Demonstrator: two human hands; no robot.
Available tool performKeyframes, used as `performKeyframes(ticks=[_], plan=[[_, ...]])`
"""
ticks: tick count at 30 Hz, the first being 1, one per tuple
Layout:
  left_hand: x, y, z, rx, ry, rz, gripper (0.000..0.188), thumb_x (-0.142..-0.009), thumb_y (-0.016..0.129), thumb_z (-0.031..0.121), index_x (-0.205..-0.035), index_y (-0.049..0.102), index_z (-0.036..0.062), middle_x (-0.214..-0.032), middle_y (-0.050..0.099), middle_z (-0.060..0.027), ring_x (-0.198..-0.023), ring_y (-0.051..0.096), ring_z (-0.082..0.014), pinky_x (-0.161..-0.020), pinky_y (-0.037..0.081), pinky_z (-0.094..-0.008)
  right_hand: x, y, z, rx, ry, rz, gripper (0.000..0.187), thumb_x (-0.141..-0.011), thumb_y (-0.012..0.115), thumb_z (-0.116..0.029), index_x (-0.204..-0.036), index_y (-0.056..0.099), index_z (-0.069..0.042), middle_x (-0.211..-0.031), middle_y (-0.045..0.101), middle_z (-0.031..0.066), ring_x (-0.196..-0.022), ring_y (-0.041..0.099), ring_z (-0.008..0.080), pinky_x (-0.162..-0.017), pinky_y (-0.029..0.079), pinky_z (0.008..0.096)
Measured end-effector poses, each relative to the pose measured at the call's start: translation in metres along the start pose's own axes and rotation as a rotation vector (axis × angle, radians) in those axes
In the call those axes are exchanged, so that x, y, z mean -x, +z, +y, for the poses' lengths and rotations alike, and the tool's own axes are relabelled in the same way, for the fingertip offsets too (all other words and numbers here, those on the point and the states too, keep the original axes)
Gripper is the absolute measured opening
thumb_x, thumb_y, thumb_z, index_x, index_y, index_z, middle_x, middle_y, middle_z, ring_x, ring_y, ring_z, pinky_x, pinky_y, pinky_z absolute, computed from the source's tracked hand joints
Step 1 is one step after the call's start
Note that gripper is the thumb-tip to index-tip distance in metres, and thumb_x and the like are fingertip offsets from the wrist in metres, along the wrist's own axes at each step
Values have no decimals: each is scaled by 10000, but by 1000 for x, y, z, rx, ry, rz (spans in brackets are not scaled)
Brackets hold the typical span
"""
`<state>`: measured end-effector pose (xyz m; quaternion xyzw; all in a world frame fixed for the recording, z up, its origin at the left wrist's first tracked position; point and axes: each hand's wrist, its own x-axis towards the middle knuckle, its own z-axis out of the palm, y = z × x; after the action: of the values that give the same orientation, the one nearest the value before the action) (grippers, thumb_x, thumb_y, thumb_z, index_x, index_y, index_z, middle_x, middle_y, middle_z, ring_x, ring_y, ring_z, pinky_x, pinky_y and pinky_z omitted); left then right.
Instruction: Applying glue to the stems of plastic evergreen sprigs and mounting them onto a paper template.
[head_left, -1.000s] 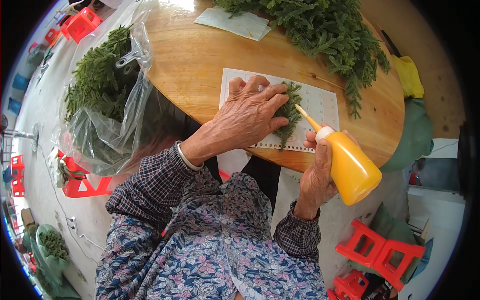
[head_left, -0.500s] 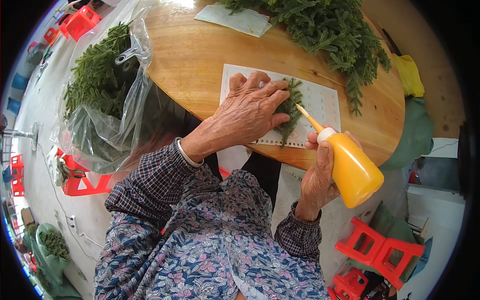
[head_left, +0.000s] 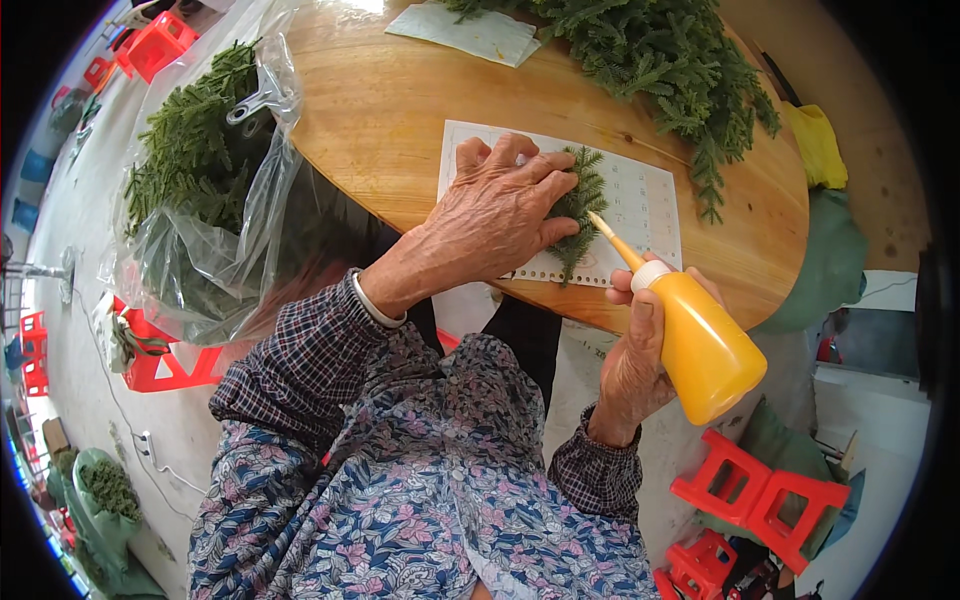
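My right hand grips a yellow squeeze bottle, which has a white collar and a long thin nozzle. The bottle is tilted, with the nozzle tip against or just over the right edge of a green fir-like sprig. My left hand holds that sprig down between its thumb and fingers, covering the sprig's left part. Beneath both lies a white printed sheet with a row of punched holes along its near edge. Whether anything is coming out of the nozzle is too small to tell.
On the round wooden table lie a heap of green branches and a folded pale cloth. At left, a clear plastic bag holds more branches. Red stools stand on the floor at right.
The nozzle tip has shifted slightly left along the sprig, and the bottle has tipped a little. My left hand keeps its hold; the whole view has moved slightly.
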<state>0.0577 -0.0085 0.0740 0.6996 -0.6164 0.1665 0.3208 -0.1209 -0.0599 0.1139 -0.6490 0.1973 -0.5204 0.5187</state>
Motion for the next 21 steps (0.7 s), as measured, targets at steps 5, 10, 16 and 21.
performKeyframes(ticks=[5, 10, 16, 21], plan=[[1, 1, 0, 3, -2, 4, 386, -874, 592, 402, -1095, 604, 86, -1253, 552, -30, -1047, 450, -255, -879, 286, -447, 3, 0, 1, 63, -22, 13, 515, -798, 710, 2, -1219, 416, -35, -1131, 570, 224, -826, 661, 274, -772, 561, 322], [1, 2, 0, 1, -4, 2, 396, -877, 587, 411, -1101, 605, 85, -1250, 555, -31, -1052, 452, -257, -881, 280, -454, 5, 2, 3, 149, -81, 61, 448, -838, 653, -33, -1226, 430, -38, -1085, 595, 226, -767, 650, 257, -673, 548, 288], [2, 3, -2, 5, -6, 1, 408, -882, 577, 419, -1107, 610, 80, -1258, 553, -35, -1057, 450, -258, -881, 278, -462, 8, 1, -1, 109, -61, 17, 452, -834, 665, -43, -1220, 429, -41, -1086, 595, 223, -770, 652, 259, -670, 554, 286], [2, -1, 1, 10, -26, -52, 436, -894, 561, 440, -1143, 602, 85, -1292, 540, -31, -1102, 439, -258, -904, 267, -464, 9, 1, -2, 117, -58, 16, 455, -833, 671, -53, -1218, 428, -41, -1091, 594, 218, -771, 652, 261, -666, 556, 288]])
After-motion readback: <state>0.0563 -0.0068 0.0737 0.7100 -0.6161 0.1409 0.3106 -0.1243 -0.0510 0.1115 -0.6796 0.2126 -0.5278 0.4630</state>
